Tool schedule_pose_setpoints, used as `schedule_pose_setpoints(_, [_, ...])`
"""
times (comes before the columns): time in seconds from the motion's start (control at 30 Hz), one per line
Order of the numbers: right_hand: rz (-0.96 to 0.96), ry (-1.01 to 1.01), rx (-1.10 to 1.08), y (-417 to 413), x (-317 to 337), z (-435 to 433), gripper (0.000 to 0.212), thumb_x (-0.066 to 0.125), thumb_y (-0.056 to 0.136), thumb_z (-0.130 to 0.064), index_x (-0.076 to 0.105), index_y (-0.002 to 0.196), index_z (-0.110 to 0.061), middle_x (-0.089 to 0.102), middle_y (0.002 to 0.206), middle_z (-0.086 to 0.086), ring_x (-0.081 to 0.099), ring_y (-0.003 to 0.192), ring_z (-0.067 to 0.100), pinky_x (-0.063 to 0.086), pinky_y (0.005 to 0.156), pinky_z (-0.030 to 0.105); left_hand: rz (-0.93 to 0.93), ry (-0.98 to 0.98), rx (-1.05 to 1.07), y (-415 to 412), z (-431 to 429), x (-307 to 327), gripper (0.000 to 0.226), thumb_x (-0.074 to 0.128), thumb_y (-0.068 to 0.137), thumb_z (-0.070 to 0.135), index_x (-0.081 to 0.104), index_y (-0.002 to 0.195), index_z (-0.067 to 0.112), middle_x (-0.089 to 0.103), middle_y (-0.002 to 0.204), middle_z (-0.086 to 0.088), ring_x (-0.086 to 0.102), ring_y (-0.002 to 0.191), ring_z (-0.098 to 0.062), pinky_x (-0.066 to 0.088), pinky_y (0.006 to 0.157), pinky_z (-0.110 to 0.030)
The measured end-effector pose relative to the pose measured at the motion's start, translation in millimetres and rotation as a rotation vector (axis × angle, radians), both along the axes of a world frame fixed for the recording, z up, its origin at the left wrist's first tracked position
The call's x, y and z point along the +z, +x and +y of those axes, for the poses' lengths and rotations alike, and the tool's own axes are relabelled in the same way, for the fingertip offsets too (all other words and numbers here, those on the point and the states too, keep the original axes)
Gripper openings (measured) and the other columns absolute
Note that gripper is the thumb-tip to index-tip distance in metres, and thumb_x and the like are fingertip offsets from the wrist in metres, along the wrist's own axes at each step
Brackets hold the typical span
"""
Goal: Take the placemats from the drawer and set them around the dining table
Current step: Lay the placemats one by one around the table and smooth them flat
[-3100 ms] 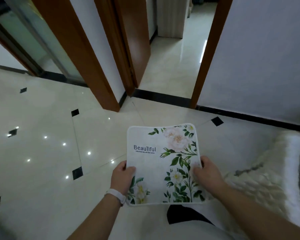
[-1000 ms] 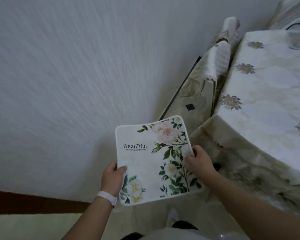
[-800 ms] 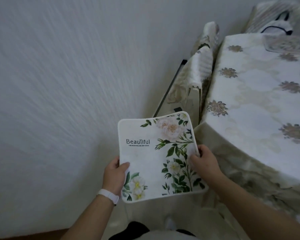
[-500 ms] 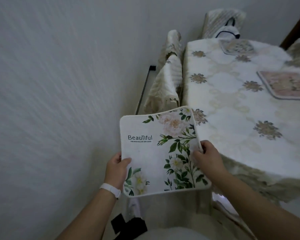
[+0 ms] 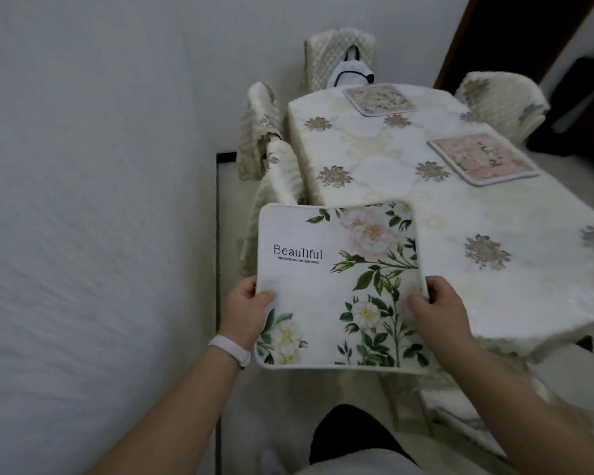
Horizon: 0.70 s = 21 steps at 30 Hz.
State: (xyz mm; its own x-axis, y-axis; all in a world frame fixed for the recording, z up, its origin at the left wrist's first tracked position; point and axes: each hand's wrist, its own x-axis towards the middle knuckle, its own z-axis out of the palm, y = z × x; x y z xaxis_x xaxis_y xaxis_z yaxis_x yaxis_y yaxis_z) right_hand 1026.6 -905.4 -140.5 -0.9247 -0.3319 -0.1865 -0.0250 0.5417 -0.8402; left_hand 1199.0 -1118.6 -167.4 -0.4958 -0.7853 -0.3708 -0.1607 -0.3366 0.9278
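Observation:
I hold a white placemat point(image 5: 326, 286) printed with green leaves, pale flowers and the word "Beautiful", level in front of me. My left hand point(image 5: 246, 311) grips its left edge, thumb on top. My right hand point(image 5: 438, 311) grips its right edge. The mat's far right corner overlaps the near left edge of the dining table point(image 5: 494, 269), which wears a cream flowered cloth. Two placemats lie on the table: a pink one point(image 5: 482, 158) at the right side and a pale floral one point(image 5: 379, 98) at the far end.
Covered chairs stand round the table: two along its left side point(image 5: 259, 132) point(image 5: 282, 186), one at the far end point(image 5: 336, 54) with a dark-trimmed bag on it, one at the far right point(image 5: 503, 101). A white wall point(image 5: 100, 166) runs close on the left.
I have turned from the tiled hallway and wall toward the dining table and come nearer. The table with its two laid mats has come into view. Both hands keep the same grip.

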Motion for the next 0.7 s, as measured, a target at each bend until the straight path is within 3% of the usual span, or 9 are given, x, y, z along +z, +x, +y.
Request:
schedule_pose_setpoints(0.13, [-0.016, -0.086, -0.101, -28.0, -5.5, -19.4, 0.005, 0.059, 0.091, -0.016, 0.059, 0.096, -0.017, 0.065, 0.088, 0.006, 0.063, 0.079, 0.027, 0.055, 0.068, 0.043, -0.009, -0.035, -0.071, -37.3, -43.3, 10.0, 0.023, 0.059, 0.087, -0.006, 0.069, 0.091, 0.014, 0.071, 0.1, -0.02, 0.067, 0.094, -0.043, 0.053, 0.086, -0.059])
schedule_pose_setpoints(0.27, [-0.045, -0.175, -0.148, -71.0, -8.0, -61.0, 0.007, 0.06, 0.091, -0.016, 0.06, 0.098, -0.018, 0.066, 0.089, 0.006, 0.064, 0.081, 0.028, 0.055, 0.07, 0.044, -0.002, -0.029, -0.042, -90.4, -81.7, 29.2, 0.017, 0.06, 0.088, -0.003, 0.067, 0.09, 0.012, 0.07, 0.099, -0.023, 0.067, 0.089, -0.043, 0.056, 0.081, -0.054])
schedule_pose_setpoints(0.37, [-0.11, -0.212, -0.159, -107.1, -9.7, -89.6, 0.008, 0.06, 0.091, -0.015, 0.059, 0.099, -0.016, 0.066, 0.09, 0.002, 0.065, 0.08, 0.024, 0.056, 0.071, 0.043, -0.022, -0.004, -0.04, -126.3, -102.8, 40.6, 0.017, 0.059, 0.088, -0.003, 0.066, 0.087, 0.013, 0.072, 0.086, -0.016, 0.067, 0.078, -0.036, 0.057, 0.074, -0.047])
schedule_pose_setpoints(0.5, [-0.143, -0.218, -0.15, -149.5, -13.7, -107.8, 0.012, 0.059, 0.087, -0.012, 0.058, 0.099, -0.016, 0.067, 0.09, 0.001, 0.065, 0.08, 0.021, 0.054, 0.067, 0.037, -0.062, -0.011, -0.083, -173.9, -128.8, 48.1, 0.015, 0.058, 0.089, -0.001, 0.066, 0.089, 0.012, 0.072, 0.089, -0.019, 0.068, 0.075, -0.034, 0.057, 0.072, -0.045])
schedule_pose_setpoints(0.7, [-0.174, -0.228, -0.225, -180.3, -22.5, -103.4, 0.012, 0.057, 0.087, -0.009, 0.058, 0.095, -0.017, 0.067, 0.088, 0.002, 0.065, 0.078, 0.021, 0.055, 0.066, 0.037, -0.137, -0.016, -0.222, -229.6, -147.2, 52.0, 0.017, 0.058, 0.089, 0.002, 0.067, 0.103, 0.007, 0.073, 0.096, -0.022, 0.069, 0.088, -0.043, 0.054, 0.083, -0.058])
